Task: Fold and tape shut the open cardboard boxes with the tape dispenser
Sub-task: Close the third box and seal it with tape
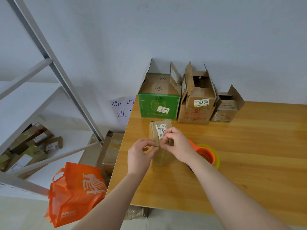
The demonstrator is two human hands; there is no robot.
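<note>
Brown cardboard of the small box point(153, 131) stands upright on the table point(240, 163). Both hands, left point(141, 153) and right point(177, 143), pinch its near top edge with curled fingertips, on a flap or a tape end, I cannot tell which. This looks like the closing step; the next move likely calls for freeing the right hand to take the tape dispenser point(206, 154) just behind its wrist, while the open boxes point(199, 95) at the wall wait.

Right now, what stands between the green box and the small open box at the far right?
In the head view, two stacked boxes: the open 5334 box on a larger red-printed box.
</note>
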